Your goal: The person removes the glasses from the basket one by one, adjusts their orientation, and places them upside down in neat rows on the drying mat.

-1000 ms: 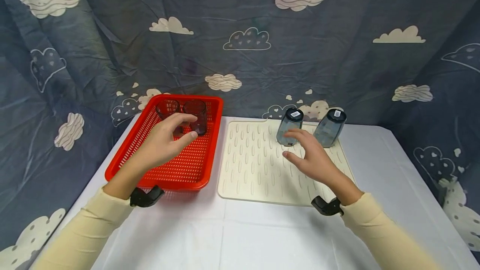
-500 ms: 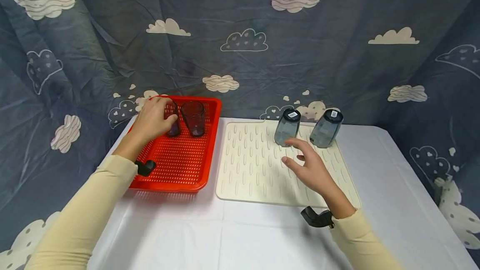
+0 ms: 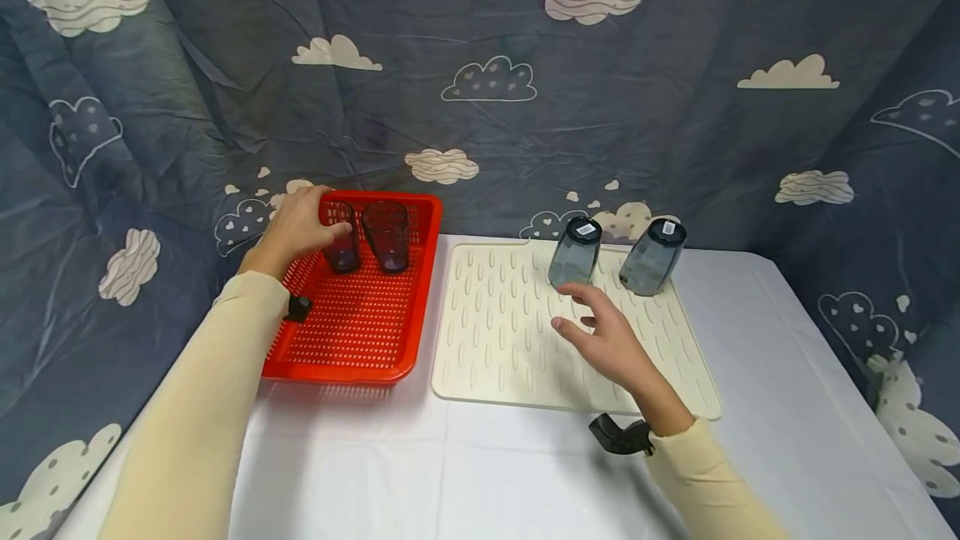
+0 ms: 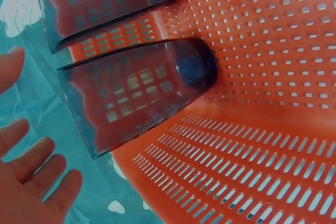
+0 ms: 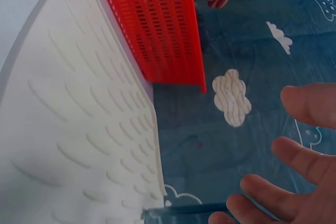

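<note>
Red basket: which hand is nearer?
Left. The left hand is at the far-left corner of the red basket; the right hand is off to its right, over the cream mat.

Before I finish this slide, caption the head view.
Left hand beside two dark glasses in a red basket; right hand above a pale mat bearing two upside-down glasses.

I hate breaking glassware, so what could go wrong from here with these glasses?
The left hand is beside the left glass in the red basket; lifting that might knock the neighboring glass, which stands close by. The right hand hovers near an upside-down glass on the mat and could tip it.
</note>
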`<move>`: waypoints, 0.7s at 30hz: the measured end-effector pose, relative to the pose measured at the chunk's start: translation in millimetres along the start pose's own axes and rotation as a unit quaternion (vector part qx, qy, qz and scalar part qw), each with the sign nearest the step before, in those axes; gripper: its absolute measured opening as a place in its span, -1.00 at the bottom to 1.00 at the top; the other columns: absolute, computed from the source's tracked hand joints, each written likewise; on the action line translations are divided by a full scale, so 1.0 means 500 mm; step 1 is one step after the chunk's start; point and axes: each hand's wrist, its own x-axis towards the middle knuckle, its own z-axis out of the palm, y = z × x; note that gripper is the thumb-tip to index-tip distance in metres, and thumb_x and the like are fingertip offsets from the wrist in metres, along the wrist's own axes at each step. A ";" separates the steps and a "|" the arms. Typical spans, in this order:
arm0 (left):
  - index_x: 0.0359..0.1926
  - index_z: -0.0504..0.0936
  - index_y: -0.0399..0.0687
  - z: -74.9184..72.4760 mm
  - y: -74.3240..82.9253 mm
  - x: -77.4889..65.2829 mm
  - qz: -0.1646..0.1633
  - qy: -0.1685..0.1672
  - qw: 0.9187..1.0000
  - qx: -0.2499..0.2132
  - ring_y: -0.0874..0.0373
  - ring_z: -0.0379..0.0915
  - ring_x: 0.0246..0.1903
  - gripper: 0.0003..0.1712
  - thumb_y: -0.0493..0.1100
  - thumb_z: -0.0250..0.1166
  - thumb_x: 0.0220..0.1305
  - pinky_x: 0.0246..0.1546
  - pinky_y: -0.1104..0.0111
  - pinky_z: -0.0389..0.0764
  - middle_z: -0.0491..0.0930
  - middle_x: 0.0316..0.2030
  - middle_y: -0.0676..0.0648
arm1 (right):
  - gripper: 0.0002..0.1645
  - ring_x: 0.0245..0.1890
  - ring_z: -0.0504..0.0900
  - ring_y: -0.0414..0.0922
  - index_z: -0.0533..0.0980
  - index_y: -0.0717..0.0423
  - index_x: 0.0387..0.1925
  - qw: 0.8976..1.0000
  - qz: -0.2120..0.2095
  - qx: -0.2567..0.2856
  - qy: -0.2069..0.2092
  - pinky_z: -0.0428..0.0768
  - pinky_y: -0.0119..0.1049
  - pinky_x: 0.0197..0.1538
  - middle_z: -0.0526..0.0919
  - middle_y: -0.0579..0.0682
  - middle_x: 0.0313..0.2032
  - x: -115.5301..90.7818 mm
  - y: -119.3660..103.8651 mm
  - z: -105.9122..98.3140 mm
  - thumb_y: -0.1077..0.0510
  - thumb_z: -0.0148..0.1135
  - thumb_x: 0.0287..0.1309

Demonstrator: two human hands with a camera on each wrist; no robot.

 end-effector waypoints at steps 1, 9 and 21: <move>0.42 0.20 -0.32 0.003 0.000 0.003 0.001 -0.006 1.000 0.002 -0.38 0.16 0.33 -0.15 -0.02 0.29 0.23 0.38 -0.25 0.22 0.27 0.33 -0.44 | -0.40 0.40 0.29 0.25 0.32 0.18 0.34 1.000 0.000 0.001 -0.003 0.43 0.22 0.31 0.35 0.23 0.36 0.000 -0.001 0.003 0.14 0.20 0.32; 0.42 0.13 -0.39 0.033 -0.011 0.018 0.003 -0.021 0.999 0.024 -0.41 0.08 0.38 -0.12 0.02 0.22 0.26 0.46 -0.20 0.09 0.19 0.35 -0.49 | -0.39 0.40 0.31 0.25 0.33 0.15 0.34 1.000 0.007 0.009 -0.029 0.44 0.20 0.31 0.36 0.21 0.37 -0.005 -0.006 0.021 0.13 0.21 0.31; 0.46 0.05 -0.36 0.034 -0.014 0.027 -0.037 -0.028 0.998 0.045 -0.46 0.13 0.34 -0.10 0.00 0.20 0.27 0.42 -0.24 0.14 0.19 0.33 -0.53 | -0.39 0.39 0.35 0.24 0.33 0.15 0.34 0.999 0.003 0.021 -0.033 0.45 0.20 0.29 0.39 0.21 0.35 -0.010 0.006 0.026 0.13 0.22 0.30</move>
